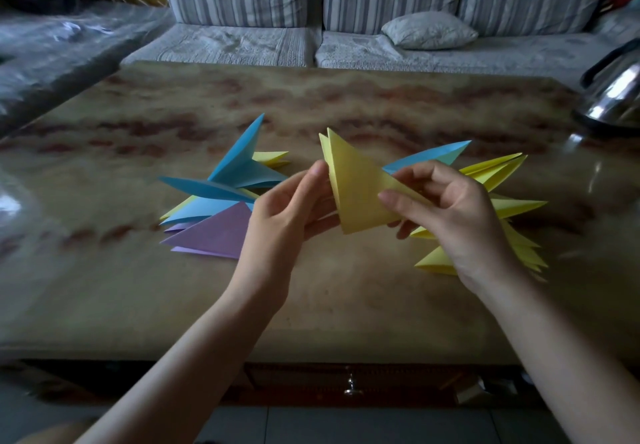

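A yellow paper folded into a triangle (356,184) is held up above the table between both hands. My left hand (287,211) pinches its left edge with thumb on top. My right hand (446,211) pinches its right corner between thumb and fingers. To the left on the table lies a pile of folded blue triangles (235,173) over a purple triangle (218,232). Behind and under my right hand lies a pile of folded yellow triangles (498,173) with one blue triangle (429,158).
The marbled brown table (311,301) has a drawer knob (351,388) at its front. A steel kettle (613,97) stands at the far right edge. A striped sofa (311,42) with a small pillow (429,30) runs along the back.
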Available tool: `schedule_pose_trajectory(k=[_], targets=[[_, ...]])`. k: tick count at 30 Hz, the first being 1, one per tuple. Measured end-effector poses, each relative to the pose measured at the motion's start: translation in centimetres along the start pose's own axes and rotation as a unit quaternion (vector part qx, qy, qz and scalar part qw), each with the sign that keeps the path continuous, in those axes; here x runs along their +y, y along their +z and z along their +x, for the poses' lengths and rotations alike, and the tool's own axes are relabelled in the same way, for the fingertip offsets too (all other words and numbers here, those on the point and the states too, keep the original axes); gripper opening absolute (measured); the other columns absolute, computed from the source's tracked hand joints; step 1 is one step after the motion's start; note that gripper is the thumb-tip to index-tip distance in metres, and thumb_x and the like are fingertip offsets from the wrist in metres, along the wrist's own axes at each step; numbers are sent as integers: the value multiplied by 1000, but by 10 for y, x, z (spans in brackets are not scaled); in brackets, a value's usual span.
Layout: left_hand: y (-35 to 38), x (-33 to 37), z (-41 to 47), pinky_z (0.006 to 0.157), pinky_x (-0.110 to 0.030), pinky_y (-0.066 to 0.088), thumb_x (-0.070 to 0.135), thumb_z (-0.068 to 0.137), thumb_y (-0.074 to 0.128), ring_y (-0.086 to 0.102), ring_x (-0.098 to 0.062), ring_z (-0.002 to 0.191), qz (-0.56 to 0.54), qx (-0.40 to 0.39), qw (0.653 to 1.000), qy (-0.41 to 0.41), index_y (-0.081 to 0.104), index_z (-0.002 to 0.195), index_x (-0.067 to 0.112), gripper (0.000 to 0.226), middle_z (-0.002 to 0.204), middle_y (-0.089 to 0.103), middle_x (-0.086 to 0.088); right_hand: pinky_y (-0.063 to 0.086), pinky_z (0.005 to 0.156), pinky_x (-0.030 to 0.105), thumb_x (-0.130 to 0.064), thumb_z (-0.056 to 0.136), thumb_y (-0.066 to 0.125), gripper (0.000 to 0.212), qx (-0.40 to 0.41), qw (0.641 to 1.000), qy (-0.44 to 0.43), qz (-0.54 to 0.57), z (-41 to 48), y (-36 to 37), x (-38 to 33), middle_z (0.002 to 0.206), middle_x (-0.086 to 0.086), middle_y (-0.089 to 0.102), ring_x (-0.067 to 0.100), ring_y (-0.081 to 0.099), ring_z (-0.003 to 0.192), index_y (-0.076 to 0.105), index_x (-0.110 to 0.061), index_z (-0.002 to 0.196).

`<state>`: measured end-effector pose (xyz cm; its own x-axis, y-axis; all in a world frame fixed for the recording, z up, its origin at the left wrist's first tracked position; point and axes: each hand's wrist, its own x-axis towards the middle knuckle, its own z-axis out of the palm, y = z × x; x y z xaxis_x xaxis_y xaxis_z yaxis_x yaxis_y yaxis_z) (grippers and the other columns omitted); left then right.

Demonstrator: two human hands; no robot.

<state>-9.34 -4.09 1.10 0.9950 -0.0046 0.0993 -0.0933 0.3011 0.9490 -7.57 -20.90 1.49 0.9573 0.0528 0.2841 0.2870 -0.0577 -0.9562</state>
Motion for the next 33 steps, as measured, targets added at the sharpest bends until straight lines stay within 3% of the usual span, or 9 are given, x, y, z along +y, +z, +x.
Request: schedule_pose_trajectory(k=[2, 7, 14, 20, 33], targets=[[1, 2, -1, 75, -24, 55, 27, 83, 57, 70, -19, 94, -3, 8, 1000, 25, 65, 112, 8, 36, 100, 74, -9, 49, 46, 23, -10, 70, 75, 19, -4, 1000, -5, -2, -1, 1, 1, 71, 2, 67, 16, 60, 55, 63, -15, 83], [1, -2, 0, 70, -21, 56, 8, 85, 61, 70, -12, 83, -8, 44, 998, 35, 68, 103, 9, 19, 89, 75, -4, 47, 45, 25, -9, 71, 76, 21, -20, 1000, -13, -18, -3, 5, 2, 71, -1, 67, 15, 60, 52, 61, -19, 84], [0, -1, 0, 71, -21, 56, 8, 86, 60, 70, -14, 87, -15, 56, 998, 28, 66, 111, 6, 25, 96, 74, -7, 50, 48, 24, -28, 70, 71, 22, -13, 1000, 16, -1, -4, 5, 0, 73, 1, 69, 15, 63, 55, 67, -19, 89], [2, -1, -1, 71, -21, 56, 8, 85, 61, 70, -15, 88, -10, 55, 998, 18, 66, 108, 8, 23, 96, 74, -6, 49, 45, 22, -10, 78, 71, 6, 2, 1000, 16, -7, -4, 4, 2, 63, -1, 67, 12, 62, 52, 70, -15, 81], [2, -1, 0, 69, -20, 55, 6, 86, 59, 70, -11, 83, -8, 53, 998, 21, 68, 104, 9, 20, 87, 75, -2, 48, 45, 22, -12, 78, 72, 5, 9, 1000, 11, -25, -5, 4, 2, 64, -5, 67, 5, 61, 60, 71, -17, 80]])
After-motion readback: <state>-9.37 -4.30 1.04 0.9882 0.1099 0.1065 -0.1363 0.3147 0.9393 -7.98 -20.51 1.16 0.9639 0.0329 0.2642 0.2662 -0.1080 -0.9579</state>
